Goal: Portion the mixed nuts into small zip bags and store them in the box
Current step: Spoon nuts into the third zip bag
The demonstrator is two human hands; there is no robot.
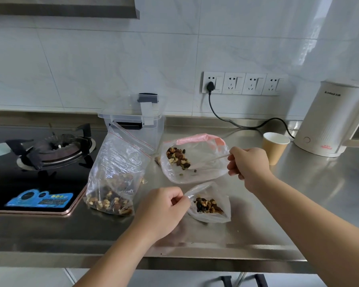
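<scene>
Nuts [208,205] in hand-pinched [161,206] small bag [212,216].

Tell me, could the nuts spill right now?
Maybe. The left hand pinches the small bag open by one edge only, so it might sag and tip its nuts onto the counter. The right hand holds the pink-rimmed bag wide open, and it could slump. A paper cup stands close beside that wrist.

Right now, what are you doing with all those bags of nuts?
A person is sharing mixed nuts out into bags on the steel counter. The left hand pinches open a small bag with some nuts in it. The right hand holds a thin stick reaching into the pink-topped bag. The big bag stands beside the stove; the clear box waits behind.
</scene>
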